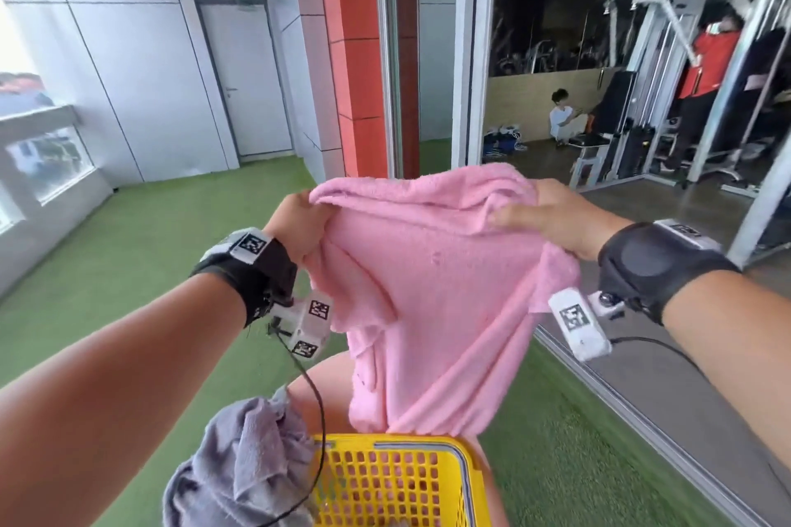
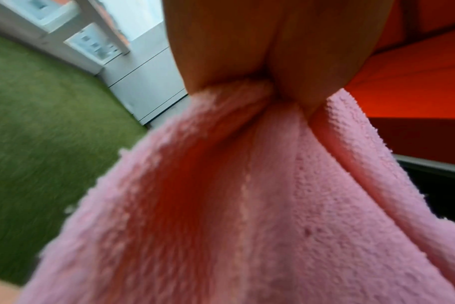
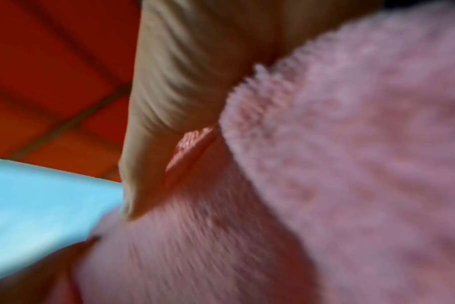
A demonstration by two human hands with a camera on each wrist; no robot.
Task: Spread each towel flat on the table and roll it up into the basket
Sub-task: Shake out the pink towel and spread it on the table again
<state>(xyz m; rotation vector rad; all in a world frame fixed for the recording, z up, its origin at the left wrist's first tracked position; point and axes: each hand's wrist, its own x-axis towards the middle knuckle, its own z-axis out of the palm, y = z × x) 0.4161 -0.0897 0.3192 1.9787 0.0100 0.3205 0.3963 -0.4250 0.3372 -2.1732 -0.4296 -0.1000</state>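
open the pink towel wide before laying it down

the pink towel (image 1: 432,270) is up in the air, held by both hands at its top edge. the left hand (image 1: 295,227) has its fingers curled tight round one bunched corner; in the left wrist view the fingers (image 2: 221,51) squeeze a fold of cloth. the right hand (image 1: 552,214) grips the other side, with a thumb pressed on the cloth and the fingers tucked behind it. the bottom of the towel hangs down and touches the rim of the yellow basket (image 1: 471,466). a grey towel (image 1: 252,466) lies crumpled just beside the basket, on its left.

the step looks like opening the towel so it can go flat. no counter shows in these pictures, only green grass floor (image 1: 141,252), so i cannot tell where it will be laid.

to do it well, i think:
- slide each hand out to a real corner, because the top edge is still folded and bunched.
- pull the hands apart until the top edge is straight.
- lift the towel clear of the basket so it does not catch.
- give a small shake to drop the folds.
- lay the bottom edge down first, then lower the rest.
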